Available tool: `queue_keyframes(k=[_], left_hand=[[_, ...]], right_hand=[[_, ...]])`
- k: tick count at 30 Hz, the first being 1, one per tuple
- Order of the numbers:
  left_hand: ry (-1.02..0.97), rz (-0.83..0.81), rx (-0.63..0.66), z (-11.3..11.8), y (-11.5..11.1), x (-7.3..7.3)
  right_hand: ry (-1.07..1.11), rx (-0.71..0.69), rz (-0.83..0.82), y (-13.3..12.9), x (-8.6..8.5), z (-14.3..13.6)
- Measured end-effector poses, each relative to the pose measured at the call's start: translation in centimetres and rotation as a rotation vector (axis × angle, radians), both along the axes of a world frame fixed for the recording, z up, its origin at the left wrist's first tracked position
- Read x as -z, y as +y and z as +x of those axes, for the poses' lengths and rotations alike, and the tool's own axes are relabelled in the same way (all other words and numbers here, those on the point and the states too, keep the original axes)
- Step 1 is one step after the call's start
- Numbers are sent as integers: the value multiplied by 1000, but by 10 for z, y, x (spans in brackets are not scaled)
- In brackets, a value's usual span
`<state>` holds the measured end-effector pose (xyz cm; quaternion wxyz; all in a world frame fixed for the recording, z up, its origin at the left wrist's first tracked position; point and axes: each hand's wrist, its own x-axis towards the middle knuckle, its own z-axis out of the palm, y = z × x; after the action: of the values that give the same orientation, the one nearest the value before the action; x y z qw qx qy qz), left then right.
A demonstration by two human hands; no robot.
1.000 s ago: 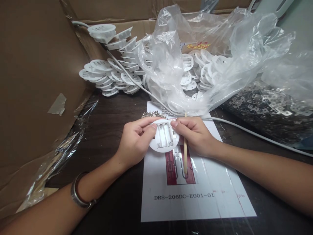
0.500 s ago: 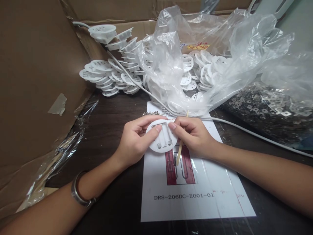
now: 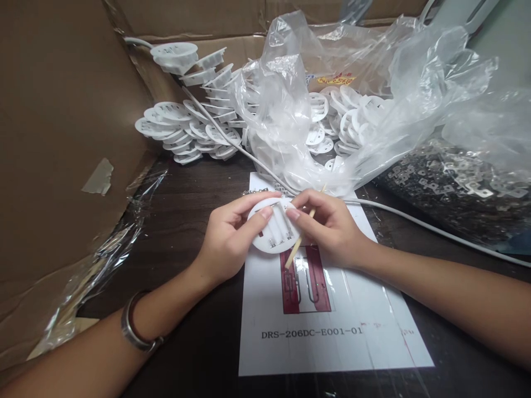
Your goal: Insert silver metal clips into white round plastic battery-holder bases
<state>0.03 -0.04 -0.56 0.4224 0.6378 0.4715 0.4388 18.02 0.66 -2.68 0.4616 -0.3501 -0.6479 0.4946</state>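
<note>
A round white plastic battery holder with slots and small metal contacts is held over the paper sheet. My left hand grips its left side, thumb on the face and fingers behind. My right hand is closed at the right edge, its thumb pressing near the upper right contacts. A thin wooden stick slants through my right hand, its lower end pointing down to the left. What the right fingertips pinch behind the thumb is hidden. A small pile of metal pieces lies just behind my left hand.
Stacked white round holders stand at the back left. More lie inside a clear plastic bag. On the right is a bag of metal contact pieces. A grey cable crosses the table. Cardboard walls enclose the left and back.
The wooden stick has tilted, its lower end swinging left. The white holder has turned and risen slightly, and my right-hand fingers have shifted up over its edge.
</note>
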Motion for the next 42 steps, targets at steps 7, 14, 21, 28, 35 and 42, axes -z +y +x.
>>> queue_keyframes(k=[7,14,21,28,35,42], left_hand=[[27,16,68,2,-1,1],[99,126,-76,-3,3,2],[156,172,-187,-6,8,-22],[-102,261,-379,-19,102,-94],[-100,-16,-579,-13,194,-147],[-4,128,-538,-30,222,-131]], right_hand=[[145,166,6,-2,1,-4],[26,201,-62,-1,0,-3],[39,124,-131,-1,-5,-3],[38,72,-168,3,-7,-3],[-29,69,-146,5,-9,-3],[-65,82,-133,7,-10,-3]])
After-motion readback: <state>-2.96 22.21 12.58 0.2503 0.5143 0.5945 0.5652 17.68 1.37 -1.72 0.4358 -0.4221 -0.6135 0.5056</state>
